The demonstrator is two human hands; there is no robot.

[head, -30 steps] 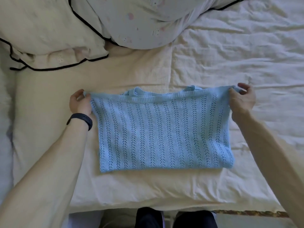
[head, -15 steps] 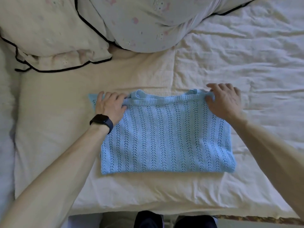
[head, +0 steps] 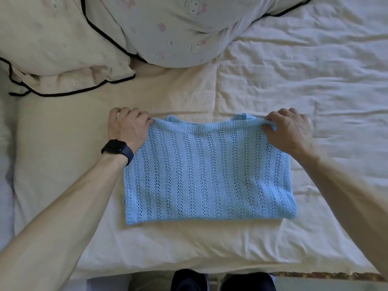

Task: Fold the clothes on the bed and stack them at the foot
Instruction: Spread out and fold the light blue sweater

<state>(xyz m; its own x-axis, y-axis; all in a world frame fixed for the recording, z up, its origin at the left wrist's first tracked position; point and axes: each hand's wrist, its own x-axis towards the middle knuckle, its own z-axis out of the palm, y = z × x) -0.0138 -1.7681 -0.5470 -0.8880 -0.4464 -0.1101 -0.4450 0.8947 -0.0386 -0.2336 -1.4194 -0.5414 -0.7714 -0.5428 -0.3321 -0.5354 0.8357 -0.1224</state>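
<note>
A light blue open-knit sweater [head: 207, 173] lies folded into a rectangle on the cream bed cover [head: 63, 164], close to the near edge of the bed. My left hand [head: 126, 128], with a dark watch on its wrist, grips the far left corner of the sweater, fingers curled. At the far right corner my right hand [head: 287, 131] grips the ribbed top edge the same way. That edge is stretched between the two hands and bunched a little at each grip. No other folded clothes are in view.
A cream pillow with black piping [head: 56, 45] lies at the far left. A pale printed pillow or duvet [head: 178, 28] sits at the far middle. Wrinkled white bedding [head: 315, 70] covers the right side. My dark shoes [head: 189, 280] show below the bed's near edge.
A second ago the hands held the outer corners; then they lay flat on the top edge further in. Now both grip the far corners with curled fingers, and the sweater looks narrower.
</note>
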